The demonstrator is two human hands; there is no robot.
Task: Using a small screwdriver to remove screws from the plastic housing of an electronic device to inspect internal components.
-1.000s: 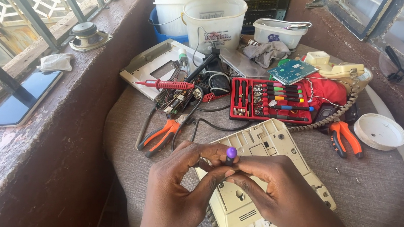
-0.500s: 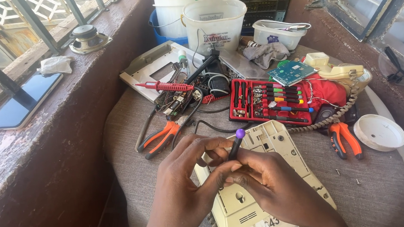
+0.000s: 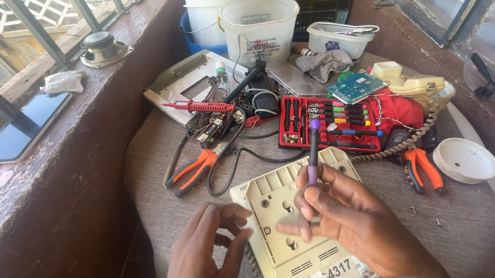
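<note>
My right hand grips a small screwdriver with a purple and black handle, held upright over the beige underside of a telephone base that lies on the cloth-covered table. My left hand hovers just left of the base, fingers curled and apart, holding nothing. Behind the base lies a red case of colour-tipped screwdriver bits.
Orange-handled pliers and black cables lie left of the base; a second orange pair, a white round lid and loose screws lie right. Beige handset, green circuit board, red probe, white buckets; phone on the ledge.
My hands have come apart. The right hand lifted the purple screwdriver upright off the base, and the left hand let go and drew back to the left.
</note>
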